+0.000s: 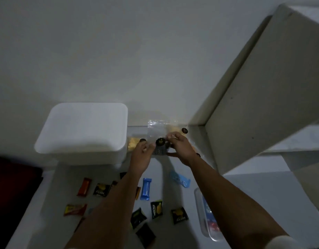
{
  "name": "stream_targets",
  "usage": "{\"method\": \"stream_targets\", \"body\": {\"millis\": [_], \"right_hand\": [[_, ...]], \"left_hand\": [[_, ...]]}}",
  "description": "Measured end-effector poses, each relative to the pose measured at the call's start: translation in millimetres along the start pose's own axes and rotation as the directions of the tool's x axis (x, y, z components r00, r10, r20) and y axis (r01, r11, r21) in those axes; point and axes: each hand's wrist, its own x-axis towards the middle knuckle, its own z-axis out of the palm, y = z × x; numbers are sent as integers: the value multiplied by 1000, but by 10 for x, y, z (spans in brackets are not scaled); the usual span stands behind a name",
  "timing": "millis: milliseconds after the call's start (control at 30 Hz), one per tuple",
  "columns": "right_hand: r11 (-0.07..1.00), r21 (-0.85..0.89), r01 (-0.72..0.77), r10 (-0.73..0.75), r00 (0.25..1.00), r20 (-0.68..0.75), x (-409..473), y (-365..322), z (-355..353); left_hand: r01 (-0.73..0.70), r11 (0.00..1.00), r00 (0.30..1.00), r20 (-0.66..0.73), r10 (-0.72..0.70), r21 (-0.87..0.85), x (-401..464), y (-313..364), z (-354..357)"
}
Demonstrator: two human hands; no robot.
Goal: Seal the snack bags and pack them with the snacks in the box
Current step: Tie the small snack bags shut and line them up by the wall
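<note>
Both my hands hold a clear snack bag (157,131) up at the far end of the white table (254,191). My left hand (142,155) pinches its left side and my right hand (180,148) pinches its right side. Dark round cookies (159,141) show inside the bag between my fingers. A second bag with yellow crackers (133,143) lies just left of my left hand. A further yellow snack bag (174,129) sits behind my right hand with a dark cookie (185,130) beside it. A white box with its lid on (83,130) stands at the left.
Several wrapped snacks lie near me: a blue bar (146,188), a light blue wrapper (179,179), an orange bar (84,186), a red bar (75,209) and dark packets (156,209). A clear container (205,218) sits right. A white shelf unit (254,97) rises right; a dark red object (14,186) lies left.
</note>
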Motion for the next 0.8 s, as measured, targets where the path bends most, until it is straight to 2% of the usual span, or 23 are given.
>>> {"method": "stream_targets", "body": {"millis": [267,433,567,667,733,800], "right_hand": [[998,-30,49,-48,999,25,1411,-164,409],[995,-71,73,-72,997,16,1902,14,632],[987,-107,120,-116,992,44,2050,123,710],[949,-262,177,-182,983,4,2045,236,665],[900,-403,166,-219,972,-89,1956,308,584],[857,-506,95,-205,965,-166,1824,360,487]], "left_hand": [[96,995,966,-244,-84,36,1330,-136,198],[240,968,878,-408,-250,-76,1833,-470,319],[250,965,849,-462,-256,-76,1869,-405,367],[245,965,858,-441,-263,-98,1971,-566,343],[253,967,869,-434,-237,-20,1984,-736,330],[236,954,894,-427,-138,184,1778,-655,339]]}}
